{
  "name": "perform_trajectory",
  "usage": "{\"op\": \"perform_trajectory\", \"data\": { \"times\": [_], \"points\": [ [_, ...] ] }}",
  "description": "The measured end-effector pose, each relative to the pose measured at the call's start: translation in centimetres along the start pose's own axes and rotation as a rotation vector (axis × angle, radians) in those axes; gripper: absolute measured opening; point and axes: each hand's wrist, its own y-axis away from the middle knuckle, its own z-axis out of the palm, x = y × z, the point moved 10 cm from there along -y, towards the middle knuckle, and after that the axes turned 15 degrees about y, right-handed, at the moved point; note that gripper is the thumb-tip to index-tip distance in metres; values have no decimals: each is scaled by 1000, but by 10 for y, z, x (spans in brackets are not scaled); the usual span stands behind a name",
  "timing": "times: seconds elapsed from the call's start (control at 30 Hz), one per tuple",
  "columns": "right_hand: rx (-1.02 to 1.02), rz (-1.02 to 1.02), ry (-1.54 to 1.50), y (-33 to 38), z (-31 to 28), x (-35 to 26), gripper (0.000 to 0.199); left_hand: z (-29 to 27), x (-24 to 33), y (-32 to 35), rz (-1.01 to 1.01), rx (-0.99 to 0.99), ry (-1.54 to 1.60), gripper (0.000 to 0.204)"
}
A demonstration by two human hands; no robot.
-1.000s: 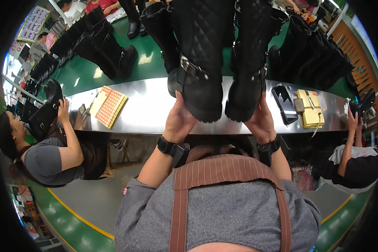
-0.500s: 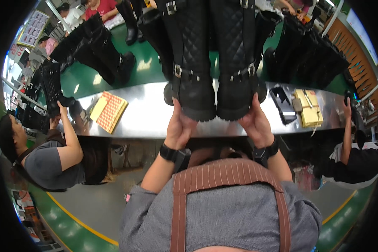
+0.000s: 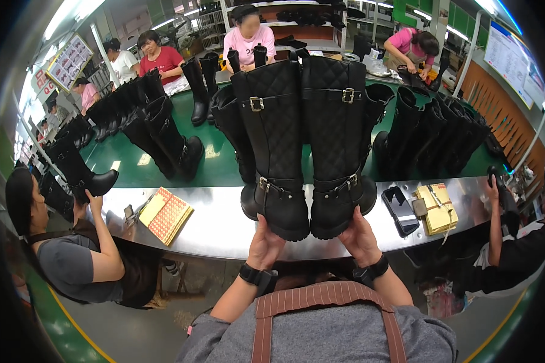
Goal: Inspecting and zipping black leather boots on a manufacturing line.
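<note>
Two tall black quilted boots, the left boot (image 3: 272,145) and the right boot (image 3: 332,142), stand upright side by side, heels toward me. Silver buckles sit on the straps at their shafts and ankles. My left hand (image 3: 266,243) grips the left boot low at its heel, thumb up along the outer side. The right boot's heel is held the same way by my right hand (image 3: 360,239). Their soles are just above or on the steel edge (image 3: 218,233) of the bench; I cannot tell which. Fingers under the boots are partly hidden. More black boots show partly behind this pair.
Left of the boots lie patterned yellow cards (image 3: 166,216); to the right are a black phone (image 3: 399,212) and a tied yellow bundle (image 3: 437,209). Boots line the green table (image 3: 224,199) on both sides. Co-workers hold boots at my left and right; others work across the table.
My view has tilted up, so the boots and bench sit lower in the picture and the far side shows more. Both hands keep their hold on the boots.
</note>
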Motion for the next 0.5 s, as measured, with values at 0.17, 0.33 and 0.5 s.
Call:
{"op": "perform_trajectory", "data": {
  "times": [0.17, 0.33, 0.5],
  "points": [
    [24, -21, -34, 0, -4, 4, 59, -3, -2, -1, 4, 15, 35, 71],
    [52, 42, -26, 0, -8, 11, 58, -5, -2, 0, -4, 16, -3, 72],
    [-111, 52, -27, 0, -5, 12, 55, 0, -9, -2, -110, -37, -53, 76]
  ]
}}
